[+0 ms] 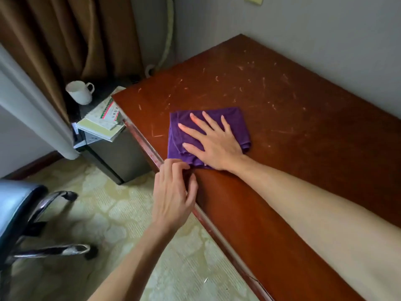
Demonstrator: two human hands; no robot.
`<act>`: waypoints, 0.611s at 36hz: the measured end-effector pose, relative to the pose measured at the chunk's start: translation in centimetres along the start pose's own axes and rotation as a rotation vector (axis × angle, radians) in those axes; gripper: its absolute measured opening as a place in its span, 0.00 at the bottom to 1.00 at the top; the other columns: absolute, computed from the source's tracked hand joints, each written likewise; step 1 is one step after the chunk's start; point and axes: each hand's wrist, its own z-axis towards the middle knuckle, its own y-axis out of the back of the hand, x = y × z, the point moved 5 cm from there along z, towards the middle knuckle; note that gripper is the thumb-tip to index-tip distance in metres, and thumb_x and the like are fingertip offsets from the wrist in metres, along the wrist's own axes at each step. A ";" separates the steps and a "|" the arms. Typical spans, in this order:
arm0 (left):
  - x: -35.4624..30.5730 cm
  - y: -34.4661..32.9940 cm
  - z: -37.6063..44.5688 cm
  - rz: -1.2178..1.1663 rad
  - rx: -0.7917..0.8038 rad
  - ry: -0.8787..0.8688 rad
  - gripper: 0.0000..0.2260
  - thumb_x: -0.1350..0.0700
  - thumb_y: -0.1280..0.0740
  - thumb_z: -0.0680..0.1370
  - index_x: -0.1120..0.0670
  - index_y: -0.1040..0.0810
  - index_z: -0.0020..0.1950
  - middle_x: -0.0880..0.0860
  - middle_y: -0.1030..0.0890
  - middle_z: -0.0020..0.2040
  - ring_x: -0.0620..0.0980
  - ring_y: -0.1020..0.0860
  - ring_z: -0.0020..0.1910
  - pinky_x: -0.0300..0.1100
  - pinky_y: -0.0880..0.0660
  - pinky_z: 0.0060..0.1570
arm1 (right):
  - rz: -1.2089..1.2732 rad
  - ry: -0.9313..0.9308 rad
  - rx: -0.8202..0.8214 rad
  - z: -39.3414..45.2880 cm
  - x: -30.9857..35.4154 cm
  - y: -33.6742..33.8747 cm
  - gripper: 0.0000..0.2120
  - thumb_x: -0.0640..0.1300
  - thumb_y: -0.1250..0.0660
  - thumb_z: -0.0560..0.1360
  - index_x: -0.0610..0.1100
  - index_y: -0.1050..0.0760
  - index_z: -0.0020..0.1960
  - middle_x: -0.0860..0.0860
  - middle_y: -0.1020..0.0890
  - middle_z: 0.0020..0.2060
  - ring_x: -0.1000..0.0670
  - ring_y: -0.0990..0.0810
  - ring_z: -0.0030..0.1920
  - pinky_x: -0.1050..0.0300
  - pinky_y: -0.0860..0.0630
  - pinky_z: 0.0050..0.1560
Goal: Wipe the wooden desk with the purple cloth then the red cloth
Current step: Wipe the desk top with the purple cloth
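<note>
Purple cloth [208,131], folded flat, is lying on the wooden desk [282,118] under the right hand [213,144], whose fingers are spreading straight and pressing it down. The left hand [173,192] is resting at the desk's near edge, its curled fingertips pinching the cloth's near corner. The first wipe is judged to be underway; the red cloth is not showing anywhere, so that pass is remaining. Beyond the right fingertips a broad scuffed stretch is running to the wall. Past the left fingers the desk is ending, with a white mug [79,92] and some books [102,124] lower down.
</note>
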 end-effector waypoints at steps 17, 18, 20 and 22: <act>0.5 -2.4 1.6 0.208 0.002 -0.003 0.13 0.58 0.46 0.83 0.61 0.30 0.64 0.60 0.26 0.60 0.57 0.28 0.61 0.55 0.32 0.69 | -0.022 0.082 0.002 10.6 -2.4 0.5 0.29 0.69 0.54 0.82 0.65 0.52 0.82 0.54 0.49 0.84 0.46 0.54 0.83 0.35 0.57 0.80; 0.4 -2.3 1.6 0.218 0.001 0.001 0.13 0.58 0.45 0.83 0.62 0.30 0.64 0.60 0.26 0.60 0.57 0.27 0.60 0.54 0.31 0.68 | -0.022 0.083 0.006 10.2 -2.3 0.5 0.29 0.68 0.54 0.83 0.65 0.52 0.82 0.54 0.50 0.84 0.46 0.54 0.84 0.35 0.57 0.80; 0.4 -2.2 1.6 0.229 -0.011 0.015 0.12 0.58 0.44 0.83 0.61 0.29 0.63 0.59 0.26 0.59 0.57 0.27 0.58 0.52 0.30 0.66 | -0.017 0.088 0.010 8.9 -2.1 0.5 0.29 0.68 0.54 0.83 0.64 0.53 0.82 0.55 0.50 0.84 0.47 0.54 0.84 0.35 0.58 0.80; 0.4 -1.9 1.7 0.227 -0.013 0.021 0.12 0.56 0.42 0.82 0.61 0.29 0.62 0.58 0.26 0.58 0.56 0.27 0.56 0.49 0.30 0.63 | -0.005 0.094 0.018 6.8 -1.9 0.4 0.29 0.67 0.54 0.83 0.64 0.53 0.82 0.55 0.50 0.84 0.47 0.54 0.84 0.35 0.57 0.80</act>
